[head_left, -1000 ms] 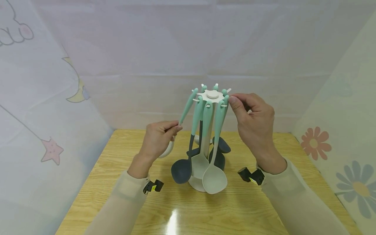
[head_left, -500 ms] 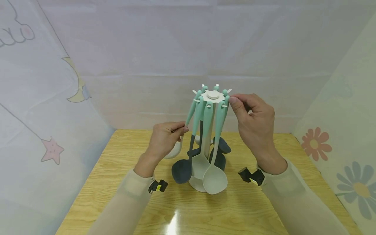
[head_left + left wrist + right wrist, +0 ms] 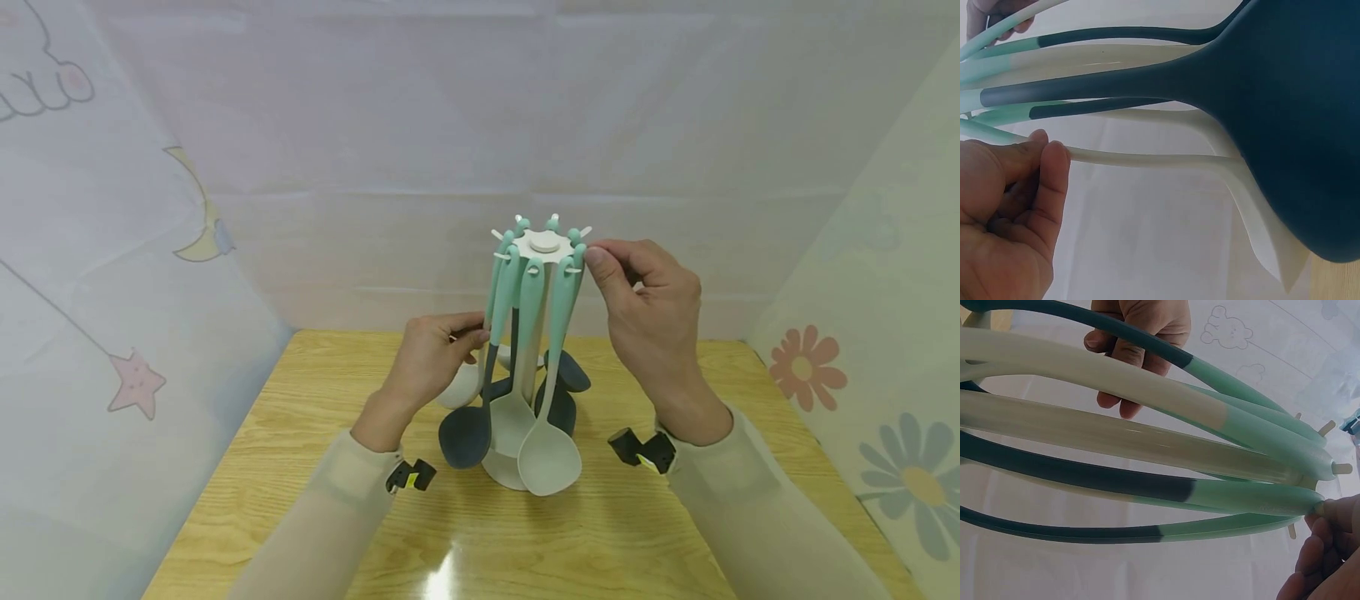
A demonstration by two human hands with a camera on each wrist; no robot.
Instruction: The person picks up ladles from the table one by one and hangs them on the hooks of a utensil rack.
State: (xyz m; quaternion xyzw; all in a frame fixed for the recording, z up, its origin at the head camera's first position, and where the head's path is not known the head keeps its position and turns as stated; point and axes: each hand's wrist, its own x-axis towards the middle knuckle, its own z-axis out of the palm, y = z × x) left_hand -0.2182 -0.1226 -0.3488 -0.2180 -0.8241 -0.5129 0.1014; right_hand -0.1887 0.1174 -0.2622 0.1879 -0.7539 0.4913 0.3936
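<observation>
A white utensil rack (image 3: 544, 242) stands on the wooden table, its spoked top ringed with several hanging mint-handled kitchen utensils. My left hand (image 3: 435, 358) pinches the neck of a white ladle (image 3: 1141, 160) just below its mint grip, at the rack's left side. The ladle's handle top is at a spoke, and its bowl (image 3: 459, 387) shows behind a dark ladle (image 3: 465, 437). My right hand (image 3: 651, 296) pinches the top end of a mint handle (image 3: 1260, 497) with a dark shaft at the rack's right. That utensil's head is partly hidden behind others.
A cream ladle (image 3: 550, 458) hangs at the front, with the rack's round base (image 3: 501, 473) behind it. More dark heads (image 3: 573, 372) hang at the back right. Bare table (image 3: 637, 533) extends in front, and patterned cloth walls (image 3: 375, 167) enclose three sides.
My left hand has moved right, swinging the white ladle inward until it hangs closer to the rack. Its handle top shifted slightly right and down. The right hand has stayed in place.
</observation>
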